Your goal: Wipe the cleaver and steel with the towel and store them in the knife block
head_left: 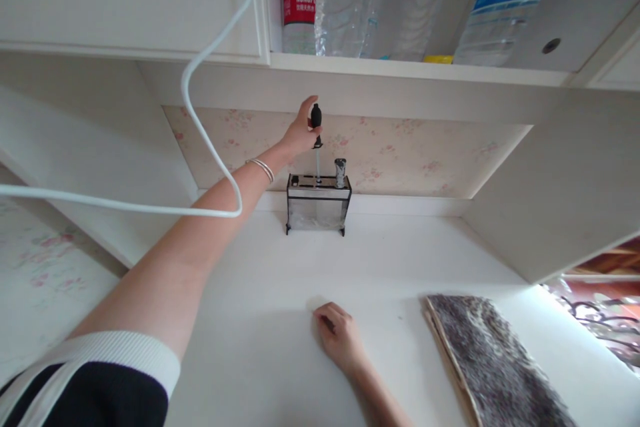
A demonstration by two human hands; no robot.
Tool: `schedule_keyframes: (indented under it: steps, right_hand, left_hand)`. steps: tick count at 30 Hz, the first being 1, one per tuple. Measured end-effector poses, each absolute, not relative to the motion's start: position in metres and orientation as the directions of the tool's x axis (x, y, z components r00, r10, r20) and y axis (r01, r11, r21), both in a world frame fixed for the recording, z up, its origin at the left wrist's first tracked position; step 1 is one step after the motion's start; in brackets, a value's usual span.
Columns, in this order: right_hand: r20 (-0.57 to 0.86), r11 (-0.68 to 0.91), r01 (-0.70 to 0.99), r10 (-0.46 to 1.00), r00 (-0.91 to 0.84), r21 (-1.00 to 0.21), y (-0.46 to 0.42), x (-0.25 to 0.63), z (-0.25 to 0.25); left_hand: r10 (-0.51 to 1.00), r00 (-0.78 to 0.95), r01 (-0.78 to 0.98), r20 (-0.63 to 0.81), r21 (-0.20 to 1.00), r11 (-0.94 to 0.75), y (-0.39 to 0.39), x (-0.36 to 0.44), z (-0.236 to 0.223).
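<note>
My left hand [299, 133] reaches far forward and is closed on the black handle of a slim rod-like tool [317, 127], whose metal shaft stands in a slot of the clear knife holder [318, 208] at the back of the white counter. A second, metal handle [340, 172] sticks up from the holder just to the right. My right hand [340, 337] rests on the counter near me, fingers curled under, with nothing visible in it. A silver bangle is on my left wrist.
A white cable [210, 147] loops across my left arm. A grey fuzzy mat [493, 363] lies on the counter [400, 260] at the right. Water bottles [345, 0] stand on the shelf above. A floral wall backs the holder.
</note>
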State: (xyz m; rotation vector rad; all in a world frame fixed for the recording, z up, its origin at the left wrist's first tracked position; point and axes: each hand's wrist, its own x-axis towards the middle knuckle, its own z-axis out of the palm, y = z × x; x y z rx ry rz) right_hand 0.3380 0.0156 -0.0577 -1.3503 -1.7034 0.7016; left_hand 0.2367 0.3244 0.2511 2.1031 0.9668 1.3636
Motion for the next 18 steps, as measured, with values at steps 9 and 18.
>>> schedule_keyframes:
  steps: [9, 18]
  right_hand:
    - [0.263, 0.265, 0.520, 0.962, -0.081, -0.812, 0.016, 0.337, -0.056]
    - [0.267, 0.268, 0.509, 0.961, -0.077, -0.818, 0.015, 0.338, -0.056]
  left_hand:
    - [0.744, 0.230, 0.209, 0.627, 0.715, -0.667, 0.315, 0.239, 0.260]
    - [0.791, -0.071, 0.139, 0.607, 0.792, -0.595, 0.327, 0.222, 0.297]
